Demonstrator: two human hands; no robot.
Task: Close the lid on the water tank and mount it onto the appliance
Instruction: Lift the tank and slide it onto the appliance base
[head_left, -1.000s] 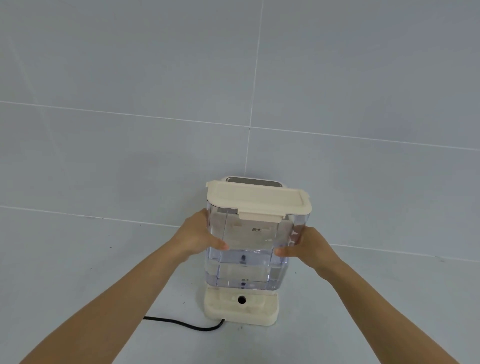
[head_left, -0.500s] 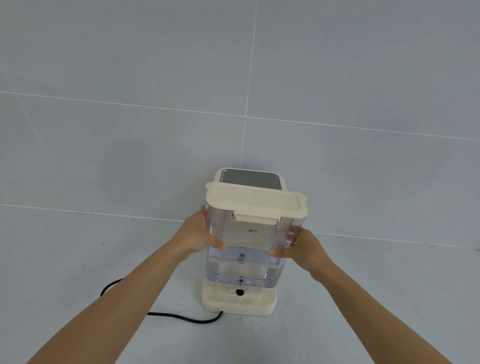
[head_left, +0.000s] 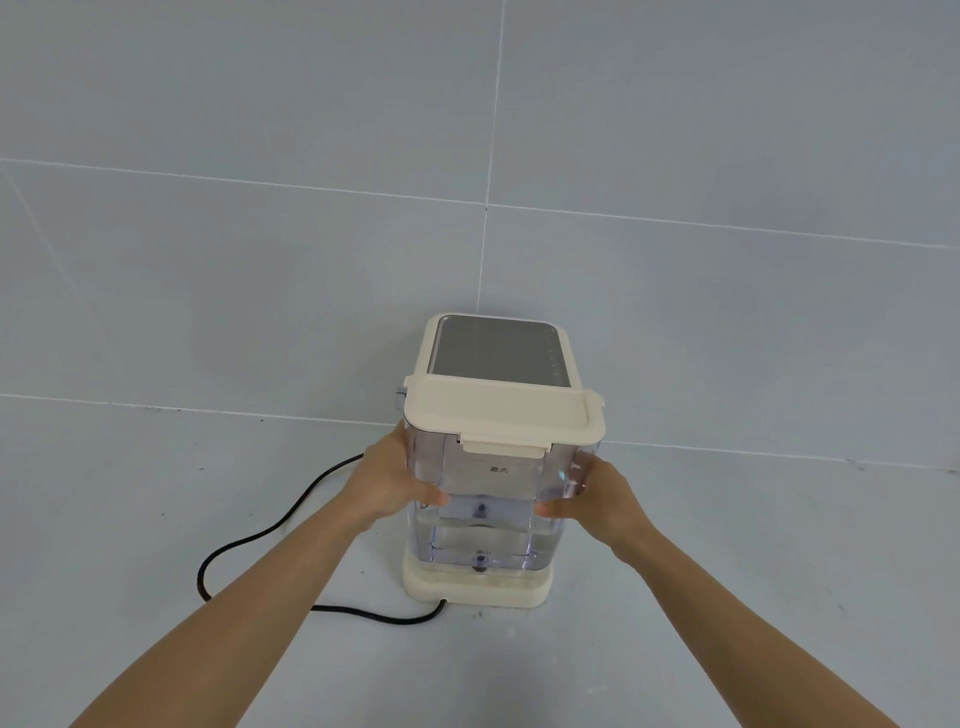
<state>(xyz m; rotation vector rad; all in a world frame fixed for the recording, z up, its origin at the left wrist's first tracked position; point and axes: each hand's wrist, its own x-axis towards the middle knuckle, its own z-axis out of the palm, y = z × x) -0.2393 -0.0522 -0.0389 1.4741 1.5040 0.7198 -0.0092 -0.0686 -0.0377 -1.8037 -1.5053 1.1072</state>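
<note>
A clear plastic water tank (head_left: 485, 499) with water in its lower part stands upright on the cream base (head_left: 475, 590) of the appliance. Its cream lid (head_left: 501, 410) lies flat on top, front latch down. Behind it rises the appliance body, whose grey top panel (head_left: 498, 353) shows above the lid. My left hand (head_left: 395, 480) grips the tank's left side and my right hand (head_left: 597, 499) grips its right side, thumbs on the front face.
A black power cord (head_left: 244, 545) loops across the grey floor from the base's front left corner out to the left. A grey tiled wall (head_left: 311, 260) stands right behind the appliance.
The tank has come down from above the base onto it, covering the round port in the base. My hands stayed on its sides. The view tipped, showing more of the top panel and cord.
</note>
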